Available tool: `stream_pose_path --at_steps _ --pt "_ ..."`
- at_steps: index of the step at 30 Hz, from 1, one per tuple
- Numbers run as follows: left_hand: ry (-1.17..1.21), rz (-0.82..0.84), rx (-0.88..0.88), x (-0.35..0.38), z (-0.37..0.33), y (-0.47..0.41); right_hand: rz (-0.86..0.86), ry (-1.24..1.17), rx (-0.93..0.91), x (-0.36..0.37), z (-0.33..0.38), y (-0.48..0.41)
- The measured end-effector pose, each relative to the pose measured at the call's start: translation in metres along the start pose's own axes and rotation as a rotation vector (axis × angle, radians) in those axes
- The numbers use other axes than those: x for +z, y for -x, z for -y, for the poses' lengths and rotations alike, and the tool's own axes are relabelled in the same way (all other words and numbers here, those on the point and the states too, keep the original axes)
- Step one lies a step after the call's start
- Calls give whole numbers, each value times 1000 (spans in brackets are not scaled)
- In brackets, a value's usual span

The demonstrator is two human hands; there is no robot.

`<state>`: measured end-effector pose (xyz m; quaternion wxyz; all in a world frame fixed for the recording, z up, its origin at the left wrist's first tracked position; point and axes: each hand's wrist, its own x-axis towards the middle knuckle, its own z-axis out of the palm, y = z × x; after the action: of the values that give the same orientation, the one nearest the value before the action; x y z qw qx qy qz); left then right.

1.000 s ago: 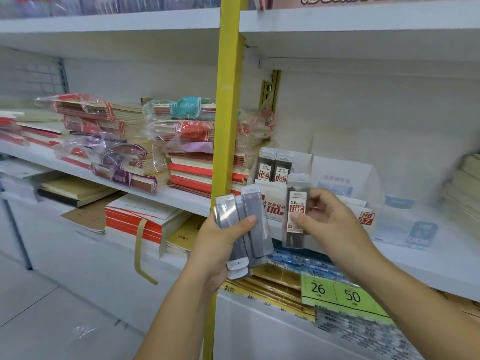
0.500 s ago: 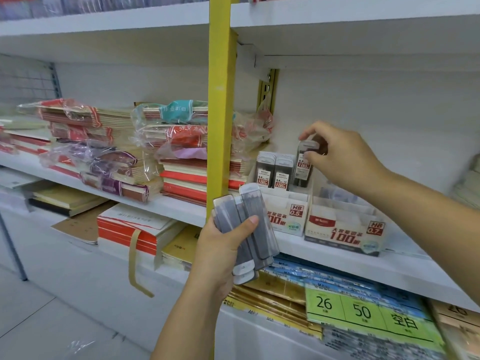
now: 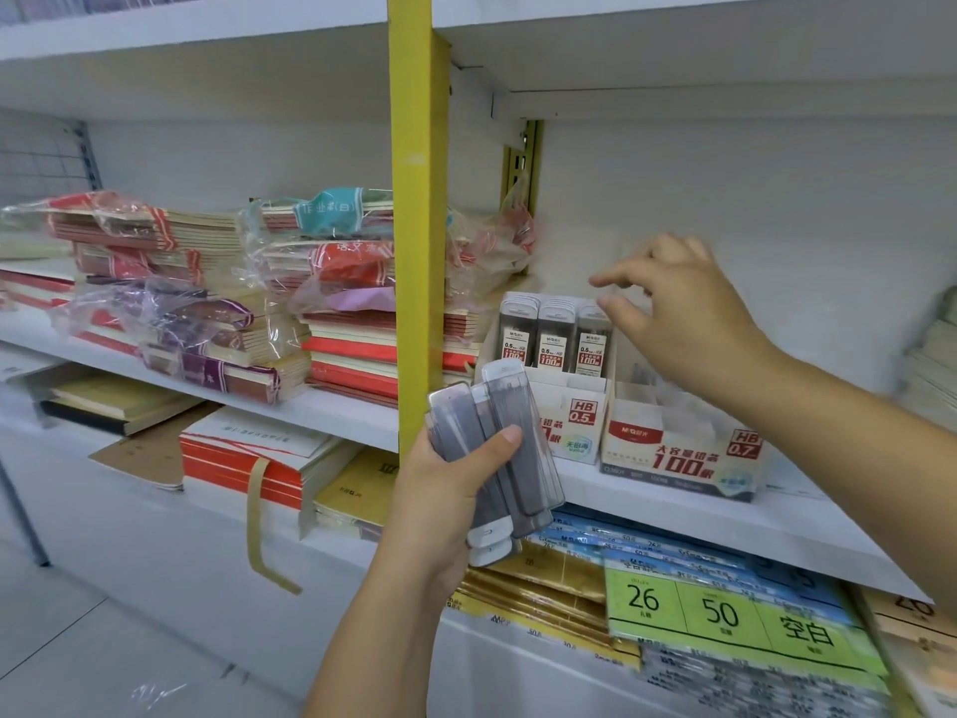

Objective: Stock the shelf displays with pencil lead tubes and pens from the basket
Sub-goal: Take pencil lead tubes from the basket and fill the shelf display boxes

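left hand [image 3: 440,505] gripping grey clear-plastic lead tubes [image 3: 510,443] in front of white cardboard "HB 0.5" box [image 3: 572,424] | right hand [image 3: 683,313] empty, fingers loose, just above it

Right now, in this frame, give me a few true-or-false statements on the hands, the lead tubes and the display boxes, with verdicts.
1. The left hand grips several lead tubes. True.
2. The right hand pinches a tube. False: its fingers are spread above the 0.5 box and hold nothing.
3. Shelved tubes stand upright in the 0.5 box. True.
4. The 0.7 box sits to the left of the 0.5 box. False: it sits to its right.
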<state>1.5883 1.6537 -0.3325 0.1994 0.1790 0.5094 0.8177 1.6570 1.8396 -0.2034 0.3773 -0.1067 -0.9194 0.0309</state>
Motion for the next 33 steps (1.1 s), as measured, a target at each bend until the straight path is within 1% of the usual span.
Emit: stream_pose_path --at_steps 2,4,6,11,14,16,19,22,27,33 --pt "-13 20 0 1 0 0 47 -218 -20 -5 14 22" --pt "-31 41 -9 2 1 1 176 -421 -2 -4 25 44" --pt "-40 58 -25 4 2 3 283 -591 58 1 30 58" --pt "-67 127 -21 12 9 5 318 -880 240 3 21 65" --pt "-92 139 15 15 12 5 365 -884 240 5 17 70" --pt "-104 149 28 16 14 5 346 -841 216 7 19 72" --pt "-100 161 26 15 14 4 302 -855 214 4 19 68" --pt "-96 128 17 11 13 4 257 -859 206 -7 16 62" --pt "-88 118 22 9 10 5 278 -902 196 -12 18 60" --pt "-45 86 18 2 0 8 246 -827 164 -17 23 60"
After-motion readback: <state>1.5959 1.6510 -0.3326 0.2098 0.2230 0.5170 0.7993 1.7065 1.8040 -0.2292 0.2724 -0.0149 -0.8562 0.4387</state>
